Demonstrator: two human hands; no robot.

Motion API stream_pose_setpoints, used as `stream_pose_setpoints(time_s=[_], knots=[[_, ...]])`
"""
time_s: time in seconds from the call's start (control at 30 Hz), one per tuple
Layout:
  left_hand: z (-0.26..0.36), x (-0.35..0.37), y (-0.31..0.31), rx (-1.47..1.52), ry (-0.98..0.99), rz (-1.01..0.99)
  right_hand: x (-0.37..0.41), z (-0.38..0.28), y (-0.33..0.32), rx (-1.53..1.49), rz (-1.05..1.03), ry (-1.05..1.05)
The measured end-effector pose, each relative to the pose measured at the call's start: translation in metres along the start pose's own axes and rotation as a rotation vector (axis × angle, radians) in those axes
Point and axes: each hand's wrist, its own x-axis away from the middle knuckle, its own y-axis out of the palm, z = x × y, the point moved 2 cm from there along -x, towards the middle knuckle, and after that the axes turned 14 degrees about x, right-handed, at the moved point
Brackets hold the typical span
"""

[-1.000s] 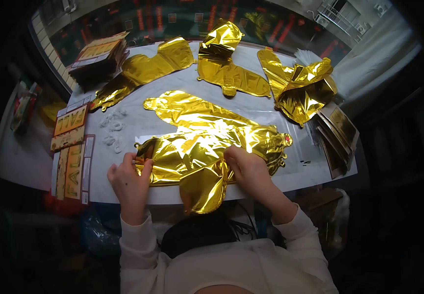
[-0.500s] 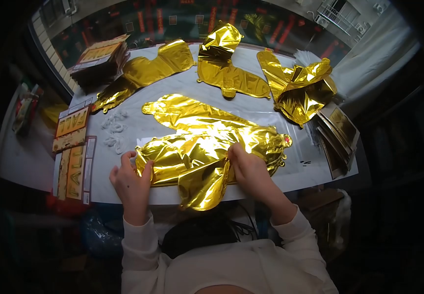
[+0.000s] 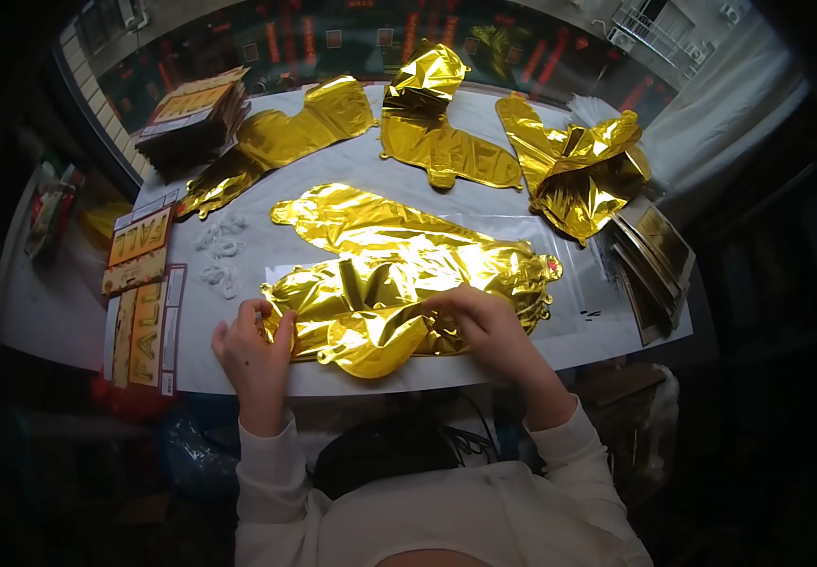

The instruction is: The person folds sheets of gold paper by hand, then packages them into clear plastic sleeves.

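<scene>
Flat gold foil balloons (image 3: 370, 217) lie layered on the table in front of me, wrinkled and shiny. My left hand (image 3: 255, 357) pinches the left end of the nearest foil balloon (image 3: 318, 335) between thumb and fingers. On its near edge, my right hand (image 3: 491, 331) grips the foil right of a folded-over flap (image 3: 380, 350); the fingertips are partly hidden. A small red mark (image 3: 554, 267) shows at the right end of the pile. Clear plastic (image 3: 569, 321) lies beneath that end.
Three more gold foil groups (image 3: 304, 128) (image 3: 455, 156) (image 3: 583, 175) lie along the back. Printed FALL cards (image 3: 144, 326) are at the left, with a card stack (image 3: 191, 113) behind. White string (image 3: 219, 250) lies beside them. Packets (image 3: 649, 269) lean at the right edge.
My right hand has moved slightly down and left with the foil. The flap that hung over the near edge now lies up on the table. My left hand stays put.
</scene>
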Motion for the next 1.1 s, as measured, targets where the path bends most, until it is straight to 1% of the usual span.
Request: stream_pose_setpoints(time_s=[0.07, 0.13, 0.17, 0.23, 0.27, 0.33, 0.37, 0.47, 0.53, 0.57, 0.63, 0.67, 0.73, 0.83, 1.0, 1.1], knots=[[0.0, 0.0, 0.0, 0.001, 0.0, -0.004, -0.001, -0.002, -0.003, -0.024, 0.006, 0.002], [-0.001, 0.001, 0.001, 0.015, 0.01, 0.002, -0.003, -0.009, -0.009, 0.092, -0.132, 0.092], [-0.002, 0.001, 0.002, 0.015, 0.01, 0.001, -0.002, -0.007, -0.007, 0.092, -0.132, 0.093], [-0.003, 0.001, 0.002, 0.017, 0.031, 0.018, -0.002, -0.006, -0.004, 0.096, 0.008, -0.069], [-0.003, 0.001, 0.002, 0.017, 0.03, 0.018, -0.002, -0.008, -0.005, 0.096, 0.008, -0.069], [-0.002, 0.0, 0.002, 0.02, 0.023, 0.009, -0.003, -0.013, -0.006, 0.173, -0.019, 0.007], [-0.003, 0.0, 0.002, 0.02, 0.023, 0.009, -0.003, -0.01, -0.003, 0.173, -0.019, 0.006], [-0.003, 0.001, 0.002, 0.023, 0.041, 0.016, -0.004, -0.004, 0.002, 0.092, 0.01, 0.057], [-0.003, 0.001, 0.002, 0.021, 0.048, 0.017, -0.006, -0.012, -0.005, 0.14, -0.1, 0.106], [-0.002, 0.001, 0.001, 0.022, 0.047, 0.018, -0.007, -0.015, -0.009, 0.141, -0.1, 0.104], [0.0, 0.001, 0.001, 0.032, 0.048, 0.016, -0.008, -0.018, -0.015, 0.134, -0.189, 0.009], [0.0, 0.001, 0.001, 0.032, 0.047, 0.017, -0.008, -0.017, -0.018, 0.134, -0.19, 0.008], [0.0, 0.001, 0.001, 0.029, 0.061, 0.024, -0.009, -0.017, -0.021, 0.057, -0.239, -0.113], [-0.001, 0.001, 0.001, 0.025, 0.063, 0.024, -0.01, -0.011, -0.023, 0.022, -0.248, -0.1], [0.001, 0.002, 0.0, 0.035, 0.055, 0.021, -0.011, 0.003, -0.015, 0.047, -0.237, -0.086], [0.002, 0.002, 0.0, 0.035, 0.05, 0.018, -0.011, 0.0, -0.018, 0.055, -0.248, -0.058]])
